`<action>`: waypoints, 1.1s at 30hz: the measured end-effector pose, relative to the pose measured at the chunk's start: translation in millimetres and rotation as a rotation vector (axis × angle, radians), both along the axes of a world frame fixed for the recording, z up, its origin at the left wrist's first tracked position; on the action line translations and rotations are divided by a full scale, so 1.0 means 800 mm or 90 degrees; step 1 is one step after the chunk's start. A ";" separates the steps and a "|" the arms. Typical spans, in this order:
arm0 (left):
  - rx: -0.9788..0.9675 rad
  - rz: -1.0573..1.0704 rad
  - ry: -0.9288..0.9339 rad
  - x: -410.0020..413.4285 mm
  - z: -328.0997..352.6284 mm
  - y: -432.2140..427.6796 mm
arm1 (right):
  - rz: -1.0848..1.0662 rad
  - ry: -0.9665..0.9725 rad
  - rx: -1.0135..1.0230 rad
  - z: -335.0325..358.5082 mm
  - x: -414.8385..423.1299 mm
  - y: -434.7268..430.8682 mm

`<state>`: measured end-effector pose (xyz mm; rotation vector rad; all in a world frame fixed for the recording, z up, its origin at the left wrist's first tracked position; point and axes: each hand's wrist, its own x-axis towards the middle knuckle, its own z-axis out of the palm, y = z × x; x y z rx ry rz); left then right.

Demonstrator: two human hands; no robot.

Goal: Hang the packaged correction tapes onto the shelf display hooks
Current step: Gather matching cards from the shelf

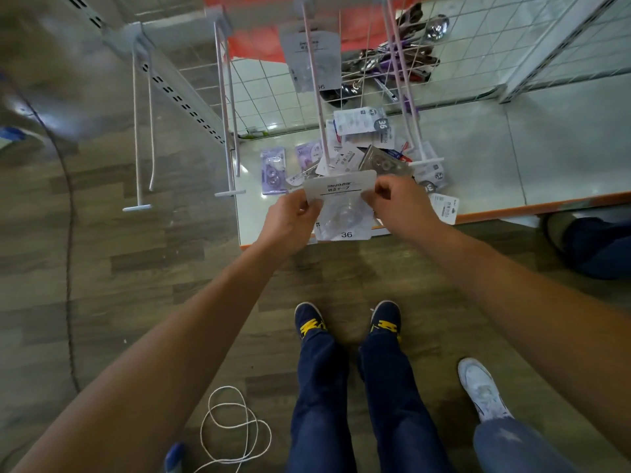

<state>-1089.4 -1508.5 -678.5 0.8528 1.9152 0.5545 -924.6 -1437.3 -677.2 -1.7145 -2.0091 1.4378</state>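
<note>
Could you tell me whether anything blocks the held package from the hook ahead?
Nothing visible does. The held package sits right at the free tip of the centre hook; the hung package on it is far back.

One clear correction tape pack point(341, 206) is held upright over the shelf's point(478, 172) front edge. More packs point(365, 145) lie piled behind it. Another pack point(309, 59) hangs on a hook point(320, 114).
</note>
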 end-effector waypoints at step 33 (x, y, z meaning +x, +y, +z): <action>0.005 -0.095 0.124 -0.040 -0.030 0.050 | 0.062 -0.068 0.018 -0.036 -0.036 0.039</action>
